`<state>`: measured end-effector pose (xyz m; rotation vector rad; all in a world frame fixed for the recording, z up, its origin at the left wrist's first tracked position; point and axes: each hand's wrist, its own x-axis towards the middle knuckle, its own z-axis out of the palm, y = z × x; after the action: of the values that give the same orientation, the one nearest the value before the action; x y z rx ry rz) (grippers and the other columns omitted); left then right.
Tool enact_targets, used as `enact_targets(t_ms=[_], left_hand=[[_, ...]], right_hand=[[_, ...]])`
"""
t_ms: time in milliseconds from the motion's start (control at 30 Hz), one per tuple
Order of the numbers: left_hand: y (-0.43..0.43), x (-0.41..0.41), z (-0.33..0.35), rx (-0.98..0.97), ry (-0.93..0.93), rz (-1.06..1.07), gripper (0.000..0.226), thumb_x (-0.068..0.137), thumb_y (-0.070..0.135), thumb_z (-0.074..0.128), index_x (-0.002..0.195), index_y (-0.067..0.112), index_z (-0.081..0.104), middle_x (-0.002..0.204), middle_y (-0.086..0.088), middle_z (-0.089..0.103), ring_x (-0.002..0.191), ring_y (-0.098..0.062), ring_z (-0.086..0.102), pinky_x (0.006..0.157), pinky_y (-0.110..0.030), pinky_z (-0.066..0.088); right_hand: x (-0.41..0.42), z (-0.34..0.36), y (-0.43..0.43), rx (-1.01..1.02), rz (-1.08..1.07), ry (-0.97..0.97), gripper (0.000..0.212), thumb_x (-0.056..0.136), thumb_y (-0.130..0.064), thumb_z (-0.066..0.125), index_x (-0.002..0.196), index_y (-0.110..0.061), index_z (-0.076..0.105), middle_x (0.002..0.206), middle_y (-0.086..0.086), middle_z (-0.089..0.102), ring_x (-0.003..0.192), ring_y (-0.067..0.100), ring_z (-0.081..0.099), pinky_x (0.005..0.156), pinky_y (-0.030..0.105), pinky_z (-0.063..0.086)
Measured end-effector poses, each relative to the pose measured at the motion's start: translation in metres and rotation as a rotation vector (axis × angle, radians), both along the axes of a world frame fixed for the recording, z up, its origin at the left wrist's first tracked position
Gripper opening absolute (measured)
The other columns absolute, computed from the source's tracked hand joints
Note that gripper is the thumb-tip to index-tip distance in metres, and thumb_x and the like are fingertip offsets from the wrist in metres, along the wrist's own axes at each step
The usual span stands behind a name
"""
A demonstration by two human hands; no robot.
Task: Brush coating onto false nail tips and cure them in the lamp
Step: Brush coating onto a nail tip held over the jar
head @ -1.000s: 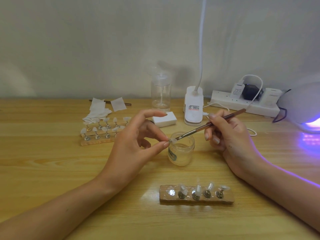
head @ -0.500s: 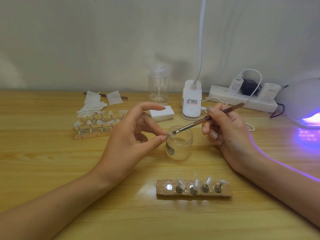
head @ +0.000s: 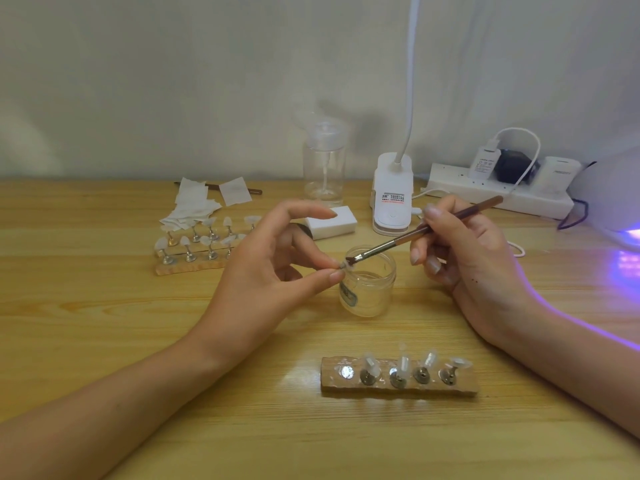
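pinches a tip (head: 346, 267) between thumb and forefinger of the left hand (head: 263, 271), other fingers spread loose, just over the near rim of the open jar (head: 372, 299). grips a brush (head: 391, 244) pen-fashion in the right hand (head: 464, 251), bristles touching the tip from the right. lays the brush's long axis up and rightward, handle end toward the power strip (head: 485, 195). looks mid-coat, so likely calls for short strokes by the right hand. keeps four tips on the near holder (head: 329, 379), leftmost post bare. puts the lamp (head: 616, 195), glowing violet, far right, nearer the right hand. bears print on jar label, clip light (head: 393, 199) and charger (head: 485, 164), none legible.
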<state>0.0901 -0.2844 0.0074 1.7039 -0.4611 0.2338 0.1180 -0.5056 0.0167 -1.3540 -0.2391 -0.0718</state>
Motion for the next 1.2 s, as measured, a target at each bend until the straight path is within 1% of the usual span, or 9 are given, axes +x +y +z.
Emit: enact_targets(t_ms=[100, 233, 333, 400, 500, 733, 833, 1000, 1200], left_hand=[[-0.0001, -0.0005, 0.0004, -0.007, 0.020, -0.002, 0.051, 0.072, 0.020, 0.080, 0.120, 0.025, 0.061, 0.076, -0.002, 0.070, 0.087, -0.015, 0.074, 0.070, -0.032, 0.056], [-0.0001, -0.0009, 0.0007, -0.012, 0.043, -0.011, 0.051, 0.071, 0.021, 0.080, 0.119, 0.025, 0.062, 0.075, -0.001, 0.070, 0.086, -0.015, 0.075, 0.073, -0.036, 0.058], [0.0006, -0.0001, 0.0002, -0.017, 0.055, -0.018, 0.052, 0.070, 0.022, 0.081, 0.118, 0.027, 0.062, 0.074, 0.002, 0.069, 0.085, -0.013, 0.074, 0.073, -0.032, 0.058], [0.0007, 0.0005, -0.0004, -0.015, 0.063, -0.016, 0.053, 0.069, 0.023, 0.082, 0.118, 0.028, 0.063, 0.074, 0.003, 0.069, 0.084, -0.013, 0.074, 0.076, -0.036, 0.059], [0.0009, 0.0010, -0.0013, -0.025, 0.072, -0.020, 0.054, 0.067, 0.026, 0.084, 0.117, 0.030, 0.063, 0.075, 0.002, 0.069, 0.086, -0.018, 0.075, 0.081, -0.040, 0.059], [0.0009, 0.0020, -0.0011, -0.040, 0.072, -0.034, 0.054, 0.067, 0.026, 0.084, 0.117, 0.030, 0.064, 0.074, 0.002, 0.068, 0.085, -0.016, 0.074, 0.082, -0.025, 0.059], [0.0007, 0.0015, -0.0007, -0.041, 0.074, -0.035, 0.053, 0.067, 0.027, 0.083, 0.116, 0.030, 0.064, 0.074, 0.003, 0.068, 0.085, -0.016, 0.074, 0.082, -0.025, 0.059], [0.0003, 0.0015, -0.0005, -0.050, 0.083, -0.032, 0.052, 0.066, 0.027, 0.084, 0.114, 0.031, 0.065, 0.073, 0.002, 0.068, 0.083, -0.015, 0.074, 0.079, -0.023, 0.057], [-0.0001, 0.0015, -0.0003, -0.050, 0.081, -0.034, 0.052, 0.066, 0.027, 0.084, 0.115, 0.030, 0.065, 0.074, 0.001, 0.068, 0.083, -0.014, 0.074, 0.079, -0.023, 0.057]], right_hand=[[0.0015, -0.0009, -0.0014, 0.022, -0.053, 0.034, 0.021, 0.092, -0.026, 0.059, 0.074, -0.019, 0.050, 0.053, 0.004, 0.058, 0.041, 0.007, 0.041, 0.041, 0.018, 0.026], [-0.0013, 0.0024, -0.0001, 0.030, 0.009, -0.012, 0.020, 0.082, -0.036, 0.062, 0.069, -0.024, 0.054, 0.057, 0.004, 0.061, 0.044, 0.008, 0.043, 0.040, 0.016, 0.028], [-0.0007, 0.0005, 0.0005, -0.006, -0.018, 0.000, 0.022, 0.084, -0.033, 0.061, 0.075, -0.018, 0.048, 0.055, 0.006, 0.060, 0.044, 0.009, 0.043, 0.040, 0.018, 0.027], [0.0009, -0.0004, -0.0011, 0.016, -0.050, 0.023, 0.020, 0.088, -0.028, 0.060, 0.073, -0.020, 0.050, 0.053, 0.005, 0.059, 0.043, 0.008, 0.042, 0.041, 0.018, 0.027], [0.0001, 0.0010, -0.0015, 0.034, -0.017, -0.010, 0.020, 0.084, -0.034, 0.061, 0.067, -0.026, 0.055, 0.056, 0.004, 0.061, 0.044, 0.007, 0.044, 0.040, 0.016, 0.028], [0.0007, -0.0007, -0.0015, 0.021, -0.044, 0.004, 0.018, 0.081, -0.033, 0.061, 0.074, -0.019, 0.051, 0.054, 0.005, 0.060, 0.043, 0.007, 0.045, 0.038, 0.016, 0.028], [0.0000, 0.0006, -0.0014, 0.026, -0.001, -0.035, 0.018, 0.082, -0.037, 0.062, 0.069, -0.026, 0.056, 0.058, 0.005, 0.063, 0.045, 0.008, 0.046, 0.040, 0.016, 0.030], [-0.0002, -0.0007, -0.0006, -0.002, -0.025, -0.007, 0.022, 0.082, -0.034, 0.061, 0.078, -0.017, 0.048, 0.056, 0.006, 0.061, 0.043, 0.008, 0.045, 0.038, 0.016, 0.030], [-0.0014, 0.0018, 0.0002, 0.024, 0.003, -0.054, 0.019, 0.081, -0.038, 0.061, 0.072, -0.023, 0.053, 0.058, 0.005, 0.064, 0.045, 0.008, 0.046, 0.040, 0.015, 0.030]])
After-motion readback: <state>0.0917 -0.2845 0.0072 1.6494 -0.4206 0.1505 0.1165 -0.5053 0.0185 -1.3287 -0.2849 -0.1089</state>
